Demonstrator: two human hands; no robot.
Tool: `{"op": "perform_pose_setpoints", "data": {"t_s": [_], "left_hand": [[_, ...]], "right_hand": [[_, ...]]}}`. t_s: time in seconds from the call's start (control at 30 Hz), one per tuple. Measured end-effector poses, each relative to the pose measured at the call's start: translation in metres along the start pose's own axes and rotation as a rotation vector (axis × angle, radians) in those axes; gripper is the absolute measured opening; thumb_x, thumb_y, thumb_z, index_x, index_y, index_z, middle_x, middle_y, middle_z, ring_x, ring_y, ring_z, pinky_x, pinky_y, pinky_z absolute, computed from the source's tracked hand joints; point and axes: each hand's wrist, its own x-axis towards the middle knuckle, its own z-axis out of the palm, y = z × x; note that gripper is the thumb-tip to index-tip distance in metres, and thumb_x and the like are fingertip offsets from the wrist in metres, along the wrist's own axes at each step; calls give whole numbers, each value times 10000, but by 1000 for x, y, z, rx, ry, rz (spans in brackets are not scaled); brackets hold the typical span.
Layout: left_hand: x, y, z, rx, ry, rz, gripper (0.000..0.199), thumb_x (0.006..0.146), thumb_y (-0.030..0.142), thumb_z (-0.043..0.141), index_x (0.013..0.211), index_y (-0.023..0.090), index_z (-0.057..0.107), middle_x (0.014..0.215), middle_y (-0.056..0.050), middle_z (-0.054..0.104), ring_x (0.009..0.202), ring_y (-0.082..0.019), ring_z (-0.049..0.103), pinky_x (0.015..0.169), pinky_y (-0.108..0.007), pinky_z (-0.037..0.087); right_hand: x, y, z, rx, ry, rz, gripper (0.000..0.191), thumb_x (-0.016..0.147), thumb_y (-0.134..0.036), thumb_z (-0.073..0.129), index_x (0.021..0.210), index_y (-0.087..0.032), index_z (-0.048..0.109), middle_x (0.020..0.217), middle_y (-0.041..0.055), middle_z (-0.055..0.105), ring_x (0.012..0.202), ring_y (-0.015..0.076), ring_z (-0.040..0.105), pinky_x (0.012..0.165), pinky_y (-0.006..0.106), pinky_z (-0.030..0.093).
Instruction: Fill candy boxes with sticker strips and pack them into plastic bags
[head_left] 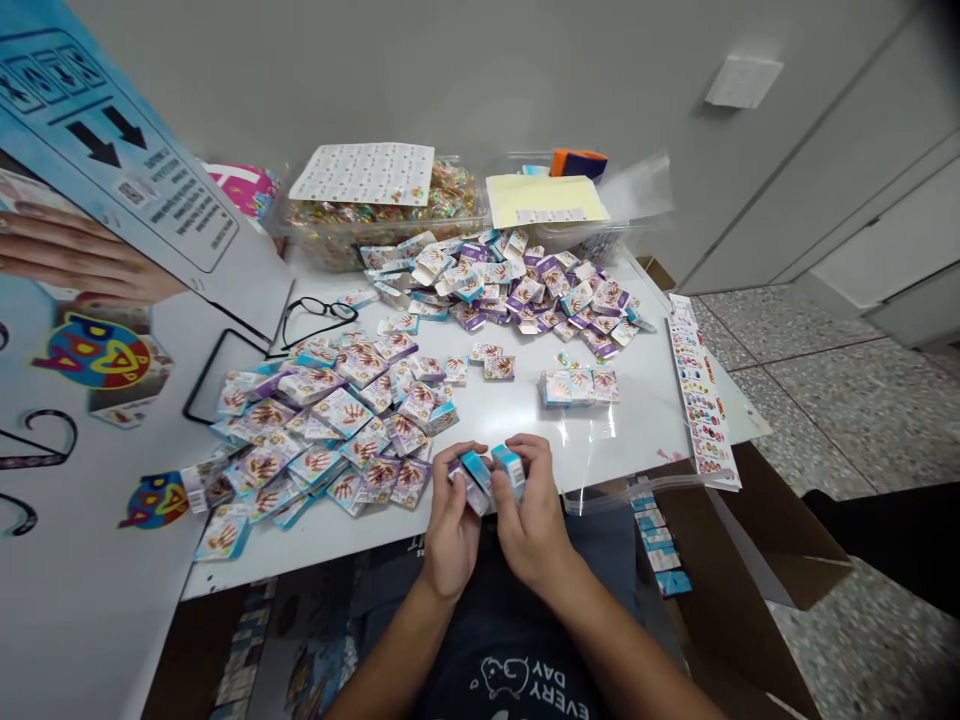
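Observation:
At the table's front edge, my left hand [452, 525] is closed around small blue, white and purple boxes [475, 480]. Beside it, nearly touching, my right hand [534, 510] grips another small blue and white box [510, 466]. To the left lies a heap of closed small boxes [345, 412]. Further back spreads a pile of small boxes [525, 280], some with open flaps. A row of boxes [580, 387] stands on clear plastic film at the right. A few loose boxes [499, 368] lie between the piles.
Two clear tubs stand at the back, one [322, 225] holding small colourful packets. Glasses [321, 308] lie at the left near a large printed box [82, 300]. Sticker sheets [699, 395] hang over the right edge. A cardboard box [742, 560] is below, right. A person's dark-clothed leg shows far right.

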Motion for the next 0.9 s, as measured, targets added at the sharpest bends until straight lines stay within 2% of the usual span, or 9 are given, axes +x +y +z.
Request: {"op": "perform_pose_setpoints", "data": {"t_s": [0.1,0.27,0.37,0.43,0.53,0.6,0.67,0.77,0.9], "left_hand": [[-2,-2,2,42,-70,-5,426,981,548,519,1252,226,586,1284,-98,619,1104,-225,653,944,-336,539],[-3,-1,6,37,-19,-103,494,950,500,615,1375,266,517,1169,-60,648,1016,-193,666,879,-290,537],[-3,3,11,-30,21,-120,556,896,476,707,1376,303,487,1051,-18,654,910,-155,658,820,-255,531],[-4,4,14,-77,58,-92,477,881,440,735,1283,304,516,992,3,645,862,-134,643,805,-240,522],[-6,2,19,-113,90,-32,344,885,394,718,1150,302,518,965,19,634,843,-131,637,816,-255,518],[-7,-2,23,-135,82,-20,305,900,414,675,1133,303,512,996,14,643,889,-150,649,855,-290,520],[-9,-5,27,-157,89,-19,300,929,506,601,1121,288,527,1030,-6,653,951,-177,658,892,-326,522],[-10,-9,30,-127,148,-7,409,914,616,590,1109,258,551,977,-17,653,915,-184,661,871,-327,531],[-3,-12,15,11,211,81,367,940,540,601,1142,236,566,997,-30,648,893,-172,657,827,-293,532]], "right_hand": [[5,0,-3,-70,-42,-27,239,1024,-366,486,1187,-191,492,1314,167,542,969,211,680,807,385,587],[0,-4,-8,-11,100,-234,220,982,-210,567,1202,-208,560,1214,138,614,1167,252,625,942,434,562],[-7,-5,-9,69,125,-298,252,965,-175,583,1212,-225,590,1178,129,660,1105,259,652,901,452,573],[-9,-5,-11,115,150,-295,195,978,-171,550,1153,-233,608,1060,101,688,985,245,666,828,442,571],[-3,-3,-10,84,194,-242,122,999,-174,495,1005,-230,604,825,39,623,771,200,600,695,379,518],[6,-2,-8,22,212,-210,140,1004,-174,484,923,-229,584,764,16,568,736,189,557,670,357,484],[14,-1,-3,-39,212,-241,155,1005,-168,475,907,-227,579,812,31,585,799,201,566,719,370,491],[18,-3,3,-110,142,-341,75,989,-198,520,1019,-221,585,1033,98,622,977,244,584,836,428,526],[8,-3,5,-32,-155,-187,285,967,-243,571,1240,-209,495,1399,177,495,1287,280,531,1018,459,519]]}}
